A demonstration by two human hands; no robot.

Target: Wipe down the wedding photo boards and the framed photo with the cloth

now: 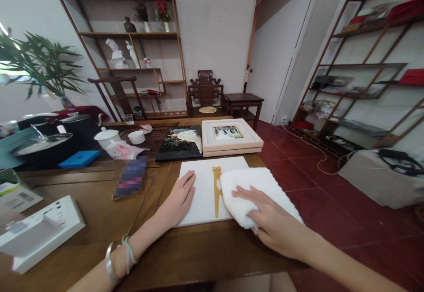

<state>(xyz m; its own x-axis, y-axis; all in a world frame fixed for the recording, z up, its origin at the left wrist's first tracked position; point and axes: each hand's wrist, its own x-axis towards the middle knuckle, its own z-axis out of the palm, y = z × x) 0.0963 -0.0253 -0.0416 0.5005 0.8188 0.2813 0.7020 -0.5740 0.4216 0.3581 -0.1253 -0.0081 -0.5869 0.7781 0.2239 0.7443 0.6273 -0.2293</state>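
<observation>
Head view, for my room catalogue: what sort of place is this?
Probably a sitting room or tea room: a tall brown wooden display shelf, a carved dark wooden chair and a round white lidded pot suggest it.

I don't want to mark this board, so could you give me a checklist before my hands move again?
1. Left hand resting on the white board: ok, at its left side.
2. White cloth under the right hand: ok, fingers on top of it.
3. Yellow figure wholly uncovered: cannot tell, the cloth lies along its right side.
4. Board's right edge in view: not ok, the cloth hides much of it.
5. White cup away from both hands: ok, it stands farther back on the left.
</observation>
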